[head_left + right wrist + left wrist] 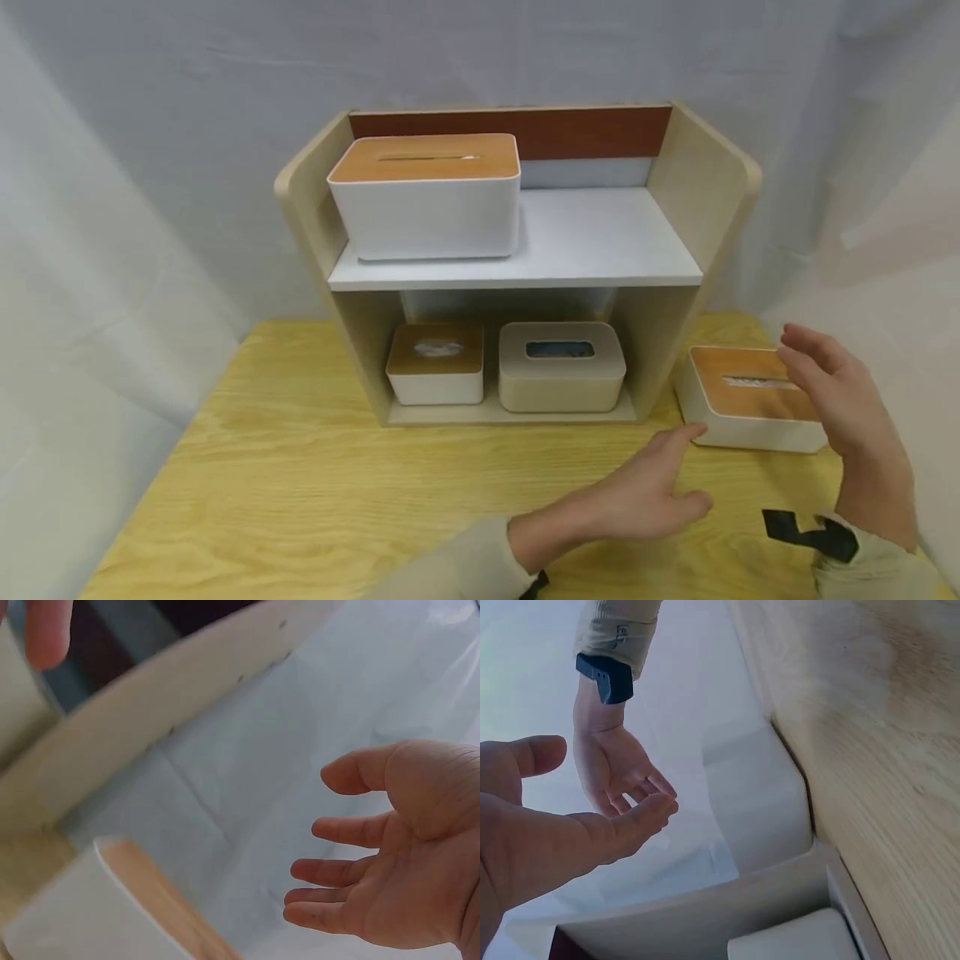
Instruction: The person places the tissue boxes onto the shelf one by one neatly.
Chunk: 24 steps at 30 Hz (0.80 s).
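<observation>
A white tissue box with a wooden lid (pixel 750 400) is sitting on the yellow wooden table (pixel 300 500) between the two hands. The right hand (pixel 843 396) is hovering over its right end, fingers straight and spread, gripping nothing. The left hand (pixel 645 496) is reaching toward its left corner, fingers extended, also empty. Beyond the left hand, a two-level shelf (pixel 517 258) is standing, holding three more boxes: a large one (pixel 426 196) on top, two (pixel 435 364) (pixel 561 367) below.
</observation>
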Tool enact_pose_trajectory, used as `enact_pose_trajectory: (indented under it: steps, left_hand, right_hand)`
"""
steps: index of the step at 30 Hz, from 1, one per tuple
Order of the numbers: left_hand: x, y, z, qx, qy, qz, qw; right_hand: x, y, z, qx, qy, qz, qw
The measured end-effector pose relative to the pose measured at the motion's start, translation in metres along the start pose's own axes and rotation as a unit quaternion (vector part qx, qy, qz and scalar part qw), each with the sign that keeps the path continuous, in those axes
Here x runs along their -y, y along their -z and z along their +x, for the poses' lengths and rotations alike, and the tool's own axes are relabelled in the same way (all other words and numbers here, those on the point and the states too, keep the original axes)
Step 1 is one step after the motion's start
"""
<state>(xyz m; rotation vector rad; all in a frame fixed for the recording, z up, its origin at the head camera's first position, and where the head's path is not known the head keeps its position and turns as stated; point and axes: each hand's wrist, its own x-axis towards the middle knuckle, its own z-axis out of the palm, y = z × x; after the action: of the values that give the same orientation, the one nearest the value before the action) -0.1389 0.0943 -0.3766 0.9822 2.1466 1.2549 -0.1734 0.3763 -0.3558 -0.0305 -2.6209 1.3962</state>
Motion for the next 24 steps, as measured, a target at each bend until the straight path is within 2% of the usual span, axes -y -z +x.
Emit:
enact_pose_trajectory:
  steps: [2,5,12,15,18,24]
  left_hand:
    - [0.000,-0.005,0.010,0.013,0.004,-0.006,0.9999]
    - [0.001,-0.011,0.025,0.009,0.008,0.005,0.9999]
    - [0.007,-0.023,0.058,-0.069,0.036,0.007,0.9970]
    - [0.011,-0.025,0.075,-0.109,0.033,-0.008,0.9934]
    - [0.015,-0.024,0.091,-0.141,0.045,-0.021,0.9888]
    - [0.023,-0.023,0.111,-0.157,0.102,-0.059,0.9805]
  right_hand:
    - [-0.005,0.006,0.007,-0.007,-0.031,-0.023,0.999]
    - [-0.019,0.017,0.018,-0.021,-0.068,-0.044,0.996]
    - [-0.090,0.040,0.041,-0.025,-0.116,-0.100,0.988]
    - [-0.101,0.045,0.041,-0.002,-0.127,-0.087,0.988]
    - [-0.096,0.045,0.034,0.024,-0.139,-0.065,0.988]
    - [-0.095,0.040,0.017,0.090,-0.140,0.002,0.986]
